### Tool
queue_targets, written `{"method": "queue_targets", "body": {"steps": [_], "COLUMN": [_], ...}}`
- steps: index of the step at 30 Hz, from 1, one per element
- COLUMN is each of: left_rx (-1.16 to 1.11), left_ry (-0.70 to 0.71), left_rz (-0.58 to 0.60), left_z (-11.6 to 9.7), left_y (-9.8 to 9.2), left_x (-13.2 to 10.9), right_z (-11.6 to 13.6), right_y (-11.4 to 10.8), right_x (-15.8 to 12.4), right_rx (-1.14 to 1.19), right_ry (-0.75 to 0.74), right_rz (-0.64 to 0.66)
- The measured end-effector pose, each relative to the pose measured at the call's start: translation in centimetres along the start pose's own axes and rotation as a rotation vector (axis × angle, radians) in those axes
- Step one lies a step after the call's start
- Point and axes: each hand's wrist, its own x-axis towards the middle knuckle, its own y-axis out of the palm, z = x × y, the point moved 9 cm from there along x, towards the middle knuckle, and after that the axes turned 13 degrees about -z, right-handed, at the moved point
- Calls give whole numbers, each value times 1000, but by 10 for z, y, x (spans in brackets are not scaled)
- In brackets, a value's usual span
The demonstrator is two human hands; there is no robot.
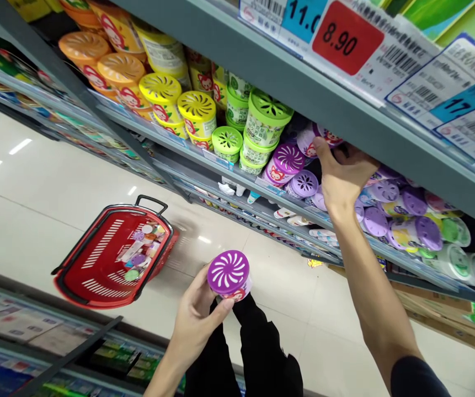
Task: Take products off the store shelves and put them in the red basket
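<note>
My left hand (193,317) is closed around an air freshener tub (229,273) with a purple slotted lid, held upright over the floor. My right hand (342,173) reaches onto the shelf, its thumb and fingers around another purple air freshener tub (307,139) that lies tilted under the shelf above. Part of that tub and some of my right fingers are hidden. Just left of my right hand stand a purple-lidded tub (289,159) and a smaller purple one (304,183). Green tubs (266,113) are stacked beside them.
Yellow tubs (198,116) and orange tubs (121,69) line the same shelf. Above, a shelf edge (245,52) carries price tags. A red shopping basket (96,220) with several items stands on the floor at left. More purple containers (415,231) lie at right.
</note>
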Motion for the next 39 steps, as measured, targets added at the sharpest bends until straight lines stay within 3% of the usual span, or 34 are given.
{"method": "queue_targets", "body": {"steps": [5, 9, 23, 27, 32, 39], "left_rx": [-25, -34, -2, 0, -24, -89], "left_ry": [27, 3, -17, -41, 0, -2], "left_rz": [42, 32, 33, -26, 66, 87], "left_z": [5, 10, 5, 5, 9, 20], "left_y": [-3, -2, 6, 3, 4, -3], "left_x": [4, 3, -3, -4, 0, 1], "right_z": [11, 1, -27, -29, -25, -27], "right_y": [-32, -46, -23, -19, -19, -13], "right_x": [-9, -12, -31, -29, -27, -29], "right_rx": [2, -72, -34, -62, -48, 13], "right_ry": [61, 54, 50, 68, 70, 43], "right_rz": [-64, -135, 30, 53, 37, -13]}}
